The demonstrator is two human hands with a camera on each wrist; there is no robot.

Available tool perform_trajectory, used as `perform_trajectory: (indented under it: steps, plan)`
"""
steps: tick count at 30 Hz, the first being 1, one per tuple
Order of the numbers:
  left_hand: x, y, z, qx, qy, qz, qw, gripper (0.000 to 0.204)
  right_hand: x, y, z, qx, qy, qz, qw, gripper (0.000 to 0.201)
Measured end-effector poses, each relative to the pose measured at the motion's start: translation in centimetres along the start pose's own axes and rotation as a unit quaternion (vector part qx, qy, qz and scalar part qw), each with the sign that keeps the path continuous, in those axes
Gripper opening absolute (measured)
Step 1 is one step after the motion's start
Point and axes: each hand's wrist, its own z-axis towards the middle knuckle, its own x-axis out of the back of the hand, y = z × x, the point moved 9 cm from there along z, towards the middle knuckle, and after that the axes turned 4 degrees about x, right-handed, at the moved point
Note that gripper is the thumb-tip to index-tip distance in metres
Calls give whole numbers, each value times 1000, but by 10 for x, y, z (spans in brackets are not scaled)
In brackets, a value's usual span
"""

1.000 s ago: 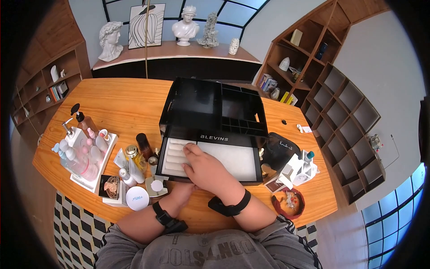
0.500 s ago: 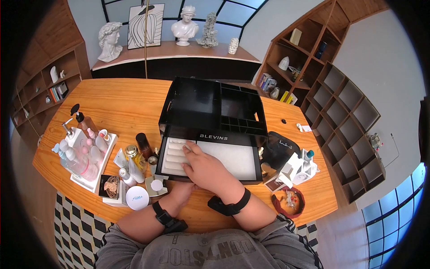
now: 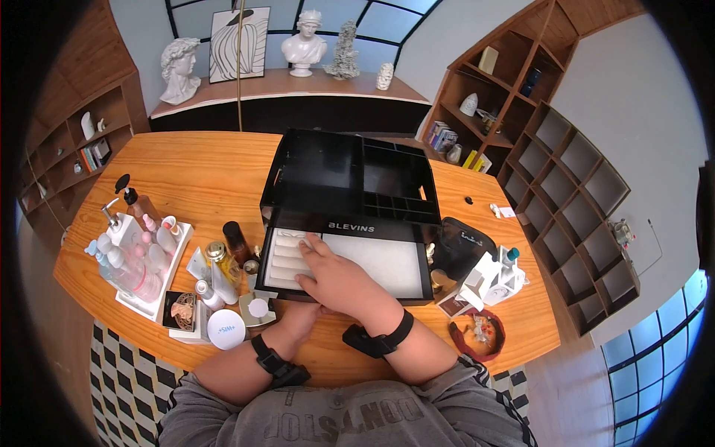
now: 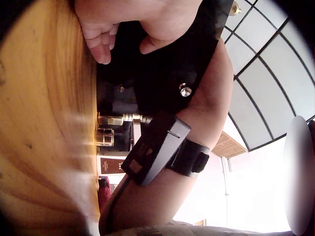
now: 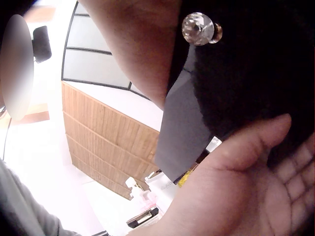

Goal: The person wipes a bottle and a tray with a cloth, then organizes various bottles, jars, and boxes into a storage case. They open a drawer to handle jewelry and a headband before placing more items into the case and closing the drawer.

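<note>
A black jewelry box (image 3: 313, 171) marked BLEVINS stands with its drawer (image 3: 417, 300) pulled out toward me. White ring rolls (image 3: 287, 262) line the drawer's left side, and a flat white pad (image 3: 380, 261) fills the right. Reaching across it, my right hand (image 3: 339, 279) rests over the rolls with fingers extended, fingertips at the back rolls near a small silvery item. In the right wrist view its thumb is apart from its fingers. My left hand (image 4: 138, 19) is low at the drawer front, fingers loosely bent; in the head view the right arm partly hides it. A crystal knob (image 4: 185, 91) projects from the drawer front.
Left of the box stand cosmetic bottles (image 3: 216, 257), a round white case (image 3: 226, 330) and a white tray (image 3: 179, 253) of bottles. On the right are a black pouch (image 3: 465, 246), white packaging (image 3: 480, 283) and a dark red ring-shaped item (image 3: 484, 346).
The head view has shifted slightly. My right fingertips stay at the back ring rolls, with little movement; the left hand stays at the drawer front.
</note>
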Motion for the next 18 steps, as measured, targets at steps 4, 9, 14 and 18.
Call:
perform_trajectory:
  steps: [4,9,14,18]
  plan:
    - [-2,2,-1,4,-2,4,1000,35,0,0,1,25,20,22,999,55]
    - [-5,5,-2,-1,-12,24,1000,34,8,-3,6,39,60,22,997,36]
    - [-6,14,-4,-22,31,3,999,37,3,-8,13,32,72,-75,994,16]
    - [5,6,3,-52,27,-12,998,42,8,-25,15,41,78,-118,989,15]
